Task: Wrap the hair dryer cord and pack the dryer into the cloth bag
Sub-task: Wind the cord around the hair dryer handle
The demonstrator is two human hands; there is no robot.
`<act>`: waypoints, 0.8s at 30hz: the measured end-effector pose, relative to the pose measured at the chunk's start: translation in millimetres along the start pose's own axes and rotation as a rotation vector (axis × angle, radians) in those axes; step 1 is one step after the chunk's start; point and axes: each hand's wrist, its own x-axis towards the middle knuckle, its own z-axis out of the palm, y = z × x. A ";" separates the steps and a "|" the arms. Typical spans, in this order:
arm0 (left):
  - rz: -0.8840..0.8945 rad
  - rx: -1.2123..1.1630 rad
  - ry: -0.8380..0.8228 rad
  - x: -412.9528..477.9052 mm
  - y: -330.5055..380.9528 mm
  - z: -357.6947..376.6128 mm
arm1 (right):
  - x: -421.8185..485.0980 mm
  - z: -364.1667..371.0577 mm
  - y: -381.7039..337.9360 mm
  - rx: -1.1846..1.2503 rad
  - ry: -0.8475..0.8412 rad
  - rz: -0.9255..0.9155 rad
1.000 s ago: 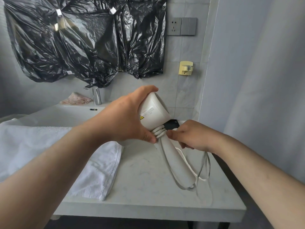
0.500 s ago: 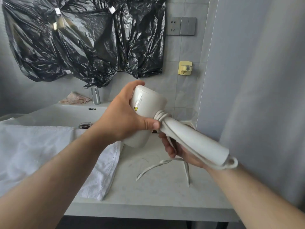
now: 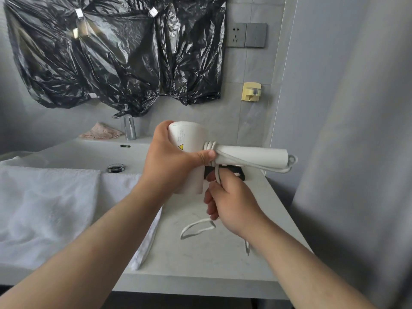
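Note:
I hold a white hair dryer (image 3: 249, 156) in the air above the counter, its handle pointing right and level. My left hand (image 3: 171, 161) grips the dryer's barrel, thumb pressed on several cord turns wound where the handle meets the barrel. My right hand (image 3: 231, 201) sits below the handle and grips the white cord (image 3: 217, 172) that runs down from those turns. A loose loop of the cord (image 3: 196, 227) lies on the counter. A black object (image 3: 236, 171) shows behind my right hand. No cloth bag is in view.
A white towel (image 3: 49, 210) covers the counter's left part. The pale stone counter (image 3: 200, 259) ends at a front edge near me. Behind are a sink (image 3: 89, 152), a chrome tap (image 3: 129, 130), a socket (image 3: 236, 35), a yellow wall hook (image 3: 250, 92) and black plastic sheeting (image 3: 116, 52).
The dryer handle swung up from pointing down to level and pointing right. My right hand moved from beside the handle to under it, pulling the cord downward.

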 end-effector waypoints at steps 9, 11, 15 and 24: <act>0.106 0.433 0.003 -12.1 7.2 5.4 | 3.4 -30.9 -8.5 -0.515 -0.079 -0.125; 0.125 0.513 -0.009 -13.4 7.0 7.4 | 4.2 -37.5 -12.3 -0.783 -0.024 -0.210; 0.161 0.620 -0.055 -13.3 6.3 8.8 | 3.9 -42.7 -21.3 -0.968 -0.040 -0.253; 0.134 0.645 -0.235 -7.7 8.0 4.3 | 1.6 -57.9 -23.3 -0.988 0.027 -0.369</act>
